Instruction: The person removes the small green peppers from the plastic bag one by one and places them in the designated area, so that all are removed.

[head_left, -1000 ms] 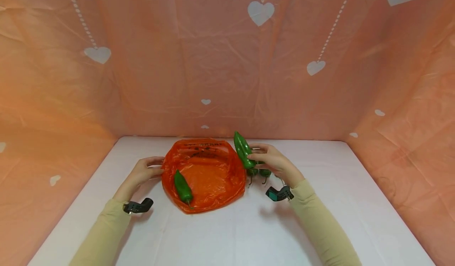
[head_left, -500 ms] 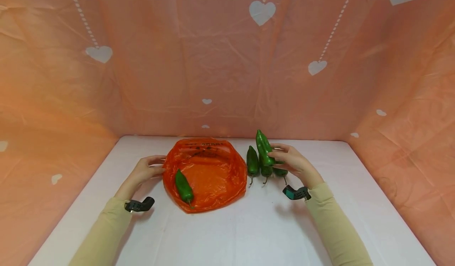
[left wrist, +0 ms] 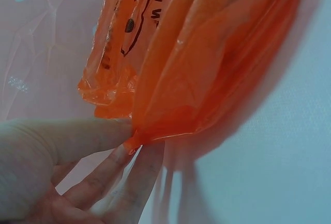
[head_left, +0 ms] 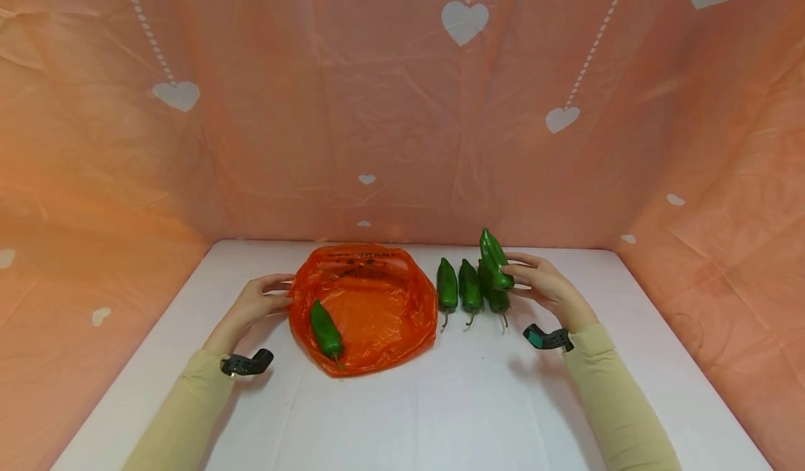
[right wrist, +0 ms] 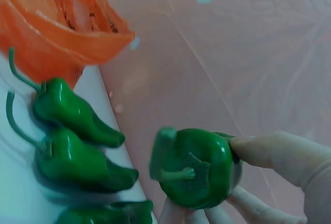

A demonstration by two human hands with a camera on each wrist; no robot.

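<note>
An orange plastic bag [head_left: 377, 317] lies with its mouth spread wide, and one green pepper [head_left: 326, 331] rests inside it. My left hand [head_left: 254, 307] pinches the bag's left edge between thumb and fingers, as the left wrist view shows at the gathered plastic [left wrist: 170, 105]. To the right of the bag, my right hand [head_left: 541, 284] grips another green pepper [right wrist: 201, 169] above the table, its stem end toward the wrist camera. Just below and left of that hand, three green peppers lie in a row: a left one [head_left: 447, 286], a middle one [head_left: 469, 287] and a right one [head_left: 497, 299], partly hidden.
A white-covered table [head_left: 402, 422] carries everything. Behind it and at both sides hangs an orange-pink cloth [head_left: 402, 128] with white hearts. Black wrist cameras sit on the left wrist [head_left: 247, 365] and right wrist [head_left: 546, 337].
My right hand has moved rightward with the pepper, away from the bag's right edge and across the row, uncovering the peppers there. The left hand stays at the bag.
</note>
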